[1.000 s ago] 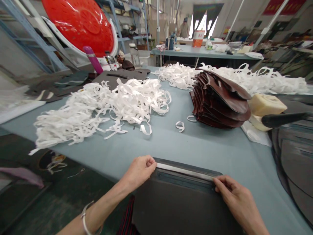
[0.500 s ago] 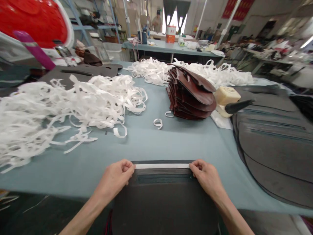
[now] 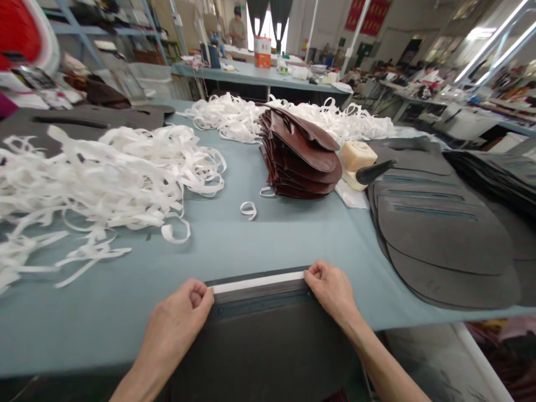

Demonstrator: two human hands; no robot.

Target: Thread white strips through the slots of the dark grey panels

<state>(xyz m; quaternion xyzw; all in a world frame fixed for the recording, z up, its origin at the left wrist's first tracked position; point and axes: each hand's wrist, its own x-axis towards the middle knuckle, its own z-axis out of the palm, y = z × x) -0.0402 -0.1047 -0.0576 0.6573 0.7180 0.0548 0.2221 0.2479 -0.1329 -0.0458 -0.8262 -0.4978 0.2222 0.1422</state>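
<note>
A white strip [image 3: 259,282] lies stretched along the far edge of a dark grey panel [image 3: 268,340], just beyond a long zipper-like slot [image 3: 259,304]. My left hand [image 3: 180,312] pinches the strip's left end between thumb and fingers. At the other end my right hand [image 3: 330,287] pinches the strip in the same way, slightly farther from me. Both hands rest against the panel's far corners, and the panel hangs over the table's near edge toward me.
Heaps of loose white strips [image 3: 125,173] cover the table's left. Ahead stand stacked brown leather pieces [image 3: 299,153], a cream block with a black-handled tool [image 3: 374,170] beside it, and a curled strip [image 3: 249,210]. More dark panels [image 3: 444,223] are piled on the right. A person [image 3: 237,28] stands far back.
The camera view has swung to the right, so things appear shifted left. The panel now sits at a slight slant, its right end farther away. Both hands still grip the strip's ends.
</note>
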